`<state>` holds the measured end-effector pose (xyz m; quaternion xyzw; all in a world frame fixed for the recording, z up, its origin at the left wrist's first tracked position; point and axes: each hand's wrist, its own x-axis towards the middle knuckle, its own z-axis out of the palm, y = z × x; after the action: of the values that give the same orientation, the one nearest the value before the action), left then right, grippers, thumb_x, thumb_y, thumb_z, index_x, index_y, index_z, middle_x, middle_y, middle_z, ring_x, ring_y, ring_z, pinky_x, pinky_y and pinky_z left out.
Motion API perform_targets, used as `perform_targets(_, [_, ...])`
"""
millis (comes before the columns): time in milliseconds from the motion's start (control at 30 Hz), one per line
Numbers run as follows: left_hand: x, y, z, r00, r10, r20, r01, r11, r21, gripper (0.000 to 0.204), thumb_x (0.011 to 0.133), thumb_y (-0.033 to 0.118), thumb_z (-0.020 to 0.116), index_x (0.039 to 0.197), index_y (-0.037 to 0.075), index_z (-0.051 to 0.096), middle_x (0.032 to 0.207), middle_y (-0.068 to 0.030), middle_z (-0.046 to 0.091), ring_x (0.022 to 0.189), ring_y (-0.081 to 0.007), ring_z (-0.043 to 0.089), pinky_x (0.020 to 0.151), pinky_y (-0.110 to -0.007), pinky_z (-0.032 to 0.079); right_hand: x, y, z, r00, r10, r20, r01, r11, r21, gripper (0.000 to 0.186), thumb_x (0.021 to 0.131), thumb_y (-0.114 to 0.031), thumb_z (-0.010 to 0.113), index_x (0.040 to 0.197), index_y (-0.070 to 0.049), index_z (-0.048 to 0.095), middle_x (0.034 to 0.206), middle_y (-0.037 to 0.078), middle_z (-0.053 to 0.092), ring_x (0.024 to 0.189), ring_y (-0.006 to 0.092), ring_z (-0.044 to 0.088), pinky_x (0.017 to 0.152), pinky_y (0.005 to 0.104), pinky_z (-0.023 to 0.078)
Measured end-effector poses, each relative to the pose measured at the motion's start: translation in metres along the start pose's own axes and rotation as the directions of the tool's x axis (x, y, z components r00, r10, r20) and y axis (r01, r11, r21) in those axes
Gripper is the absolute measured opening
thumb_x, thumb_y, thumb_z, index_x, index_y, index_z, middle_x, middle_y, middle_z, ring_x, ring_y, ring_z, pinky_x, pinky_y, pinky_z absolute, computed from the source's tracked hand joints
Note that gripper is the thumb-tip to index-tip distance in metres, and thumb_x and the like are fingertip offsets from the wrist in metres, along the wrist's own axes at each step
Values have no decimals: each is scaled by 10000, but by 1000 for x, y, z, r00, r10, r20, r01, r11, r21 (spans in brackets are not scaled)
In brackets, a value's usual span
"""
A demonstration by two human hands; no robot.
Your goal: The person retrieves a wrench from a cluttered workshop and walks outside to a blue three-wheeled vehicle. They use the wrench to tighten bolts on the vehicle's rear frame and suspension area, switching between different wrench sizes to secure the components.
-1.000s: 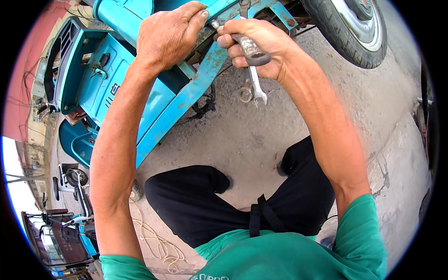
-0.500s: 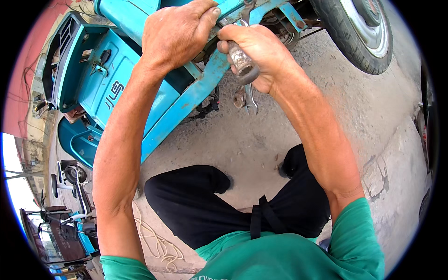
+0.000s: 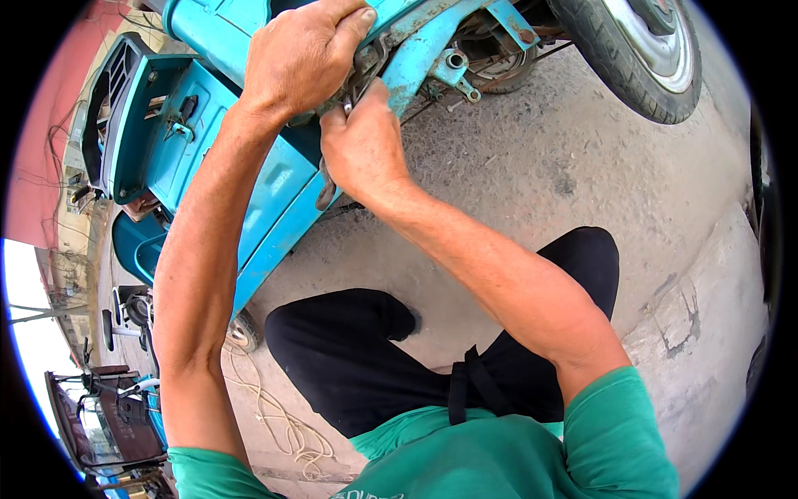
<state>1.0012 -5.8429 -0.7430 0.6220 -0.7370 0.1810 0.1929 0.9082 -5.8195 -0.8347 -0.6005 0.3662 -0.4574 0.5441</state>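
Observation:
My left hand (image 3: 299,62) is closed at the upper edge of a turquoise vehicle's metal frame (image 3: 420,54); what its fingers grip is hidden under them. Just below and right of it, my right hand (image 3: 362,145) is wrapped round wrench handles, mostly covered by the fingers, with a dark metal end (image 3: 324,196) showing beneath. Both hands are close to the rusty, grimy joint in the frame. A turquoise bracket (image 3: 449,73) with a round hole sticks out to the right of them, and turquoise body panels (image 3: 278,187) lie behind my arms.
A large tyred wheel (image 3: 615,71) hangs at the top right, a smaller wheel (image 3: 507,79) behind the frame. Coiled pale rope (image 3: 295,437) lies on the concrete floor (image 3: 532,166) left of my black-trousered legs. Another vehicle (image 3: 100,420) stands at the lower left.
My right hand has swung left and down along the frame, turning the wrenches with it, uncovering the holed bracket. My left hand has shifted only slightly.

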Motion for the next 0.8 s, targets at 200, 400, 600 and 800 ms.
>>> perform_targets(200, [3,6,0,997,60,-56,-60,998,-5,366,981,403,495,1140,139,691,875,-77,721,774,-223,693,700,-358,555,7,34,33,994,-76,-83,72,996,-59,781,885,-87,638,1407,151,107,996,360,613,901,446,671,723,480,569])
perform_targets(400, [-7,2,3,1000,8,-12,-7,995,95,393,987,425,460,1179,157,673,851,-61,721,773,-202,703,701,-335,554,-10,31,-8,991,132,6,-132,988,75,507,937,-124,526,1335,136,351,1030,299,630,906,390,673,807,470,512])
perform_targets(600, [-3,8,2,1000,-20,10,19,996,83,391,981,431,474,1179,161,675,800,-42,709,729,-175,692,665,-324,545,12,35,-71,981,94,169,-73,989,-127,281,882,-182,562,1028,58,559,840,190,664,753,302,659,713,457,495])
perform_targets(800, [-6,12,0,999,-33,-1,33,998,53,393,983,433,470,1170,155,676,771,-42,697,689,-169,671,622,-319,523,36,-3,-104,852,204,483,-249,968,30,197,876,-132,530,693,-58,539,612,6,530,493,102,448,452,285,354])
